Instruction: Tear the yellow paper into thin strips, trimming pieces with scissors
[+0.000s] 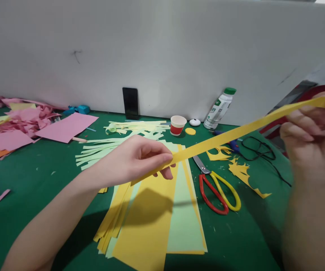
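Observation:
A long yellow paper strip (219, 139) stretches slantwise through the air between my two hands. My left hand (145, 156) pinches it between thumb and fingers, with the strip's lower end running out under the palm. Up at the right edge, my right hand (315, 124) grips the other end with curled fingers, a little blurred. Below my left hand lie a yellow paper sheet (148, 229) and a light green sheet (185, 226), with several cut yellow strips (111, 222) beside them. Scissors (207, 173) with one red and one yellow handle rest to the right of the sheets.
Light green strips (94, 150) lie behind my left hand. Along the wall stand a phone (131, 103), a paper cup (177, 126) and a leaning bottle (220, 108). Yellow scraps (241, 171) and a black cable (261, 152) are at right, pink paper (68, 126) at left.

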Tool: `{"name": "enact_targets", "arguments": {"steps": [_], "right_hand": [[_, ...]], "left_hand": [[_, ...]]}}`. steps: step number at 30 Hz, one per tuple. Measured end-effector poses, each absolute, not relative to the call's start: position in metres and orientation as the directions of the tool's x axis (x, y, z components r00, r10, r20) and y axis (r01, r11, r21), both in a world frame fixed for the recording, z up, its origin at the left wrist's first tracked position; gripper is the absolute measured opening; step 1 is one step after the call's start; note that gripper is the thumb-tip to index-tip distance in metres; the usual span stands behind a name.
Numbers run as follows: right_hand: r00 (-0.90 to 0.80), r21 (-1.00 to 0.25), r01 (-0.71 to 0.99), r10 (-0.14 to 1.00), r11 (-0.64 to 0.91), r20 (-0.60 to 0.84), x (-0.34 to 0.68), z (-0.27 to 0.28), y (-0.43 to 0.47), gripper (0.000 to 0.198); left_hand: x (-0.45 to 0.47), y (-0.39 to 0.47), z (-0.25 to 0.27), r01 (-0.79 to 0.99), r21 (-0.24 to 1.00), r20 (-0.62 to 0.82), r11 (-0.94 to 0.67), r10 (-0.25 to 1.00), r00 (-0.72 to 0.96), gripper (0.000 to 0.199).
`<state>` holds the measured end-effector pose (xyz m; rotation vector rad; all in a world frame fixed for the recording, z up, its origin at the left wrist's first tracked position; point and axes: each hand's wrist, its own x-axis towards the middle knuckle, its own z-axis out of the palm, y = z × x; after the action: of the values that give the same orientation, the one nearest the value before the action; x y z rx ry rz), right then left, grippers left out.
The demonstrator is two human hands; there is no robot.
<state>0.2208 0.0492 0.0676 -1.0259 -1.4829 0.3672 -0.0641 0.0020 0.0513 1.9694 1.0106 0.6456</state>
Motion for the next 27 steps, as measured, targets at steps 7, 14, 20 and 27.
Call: {"name": "enact_targets", "arguments": {"steps": [7,14,20,27], "right_hand": [[-0.084,-0.953,-0.019,0.95,0.302,0.302,0.157,0.048,0.024,0.04],[-0.485,-0.173,0.568,0.498,0.804,0.719,0.136,0.035,-0.006,0.01],[-0.583,-0.415,0.481,0.636,0.772,0.506,0.136,0.033,0.002,0.006],[-0.417,-0.531,0.61,0.808,0.588,0.416,0.14,0.036,0.0,0.011]], "left_hand": [[-0.058,-0.003,0.048,0.319,0.829,0.235,-0.459,0.804,0.546,0.022],[-0.059,-0.002,0.042,0.461,0.437,0.421,-0.773,0.628,0.654,0.017],[-0.055,0.001,0.033,0.574,0.232,0.361,-0.786,0.617,0.699,0.018],[-0.061,0.007,0.033,0.636,0.242,0.397,-0.733,0.673,0.624,0.021]]}}
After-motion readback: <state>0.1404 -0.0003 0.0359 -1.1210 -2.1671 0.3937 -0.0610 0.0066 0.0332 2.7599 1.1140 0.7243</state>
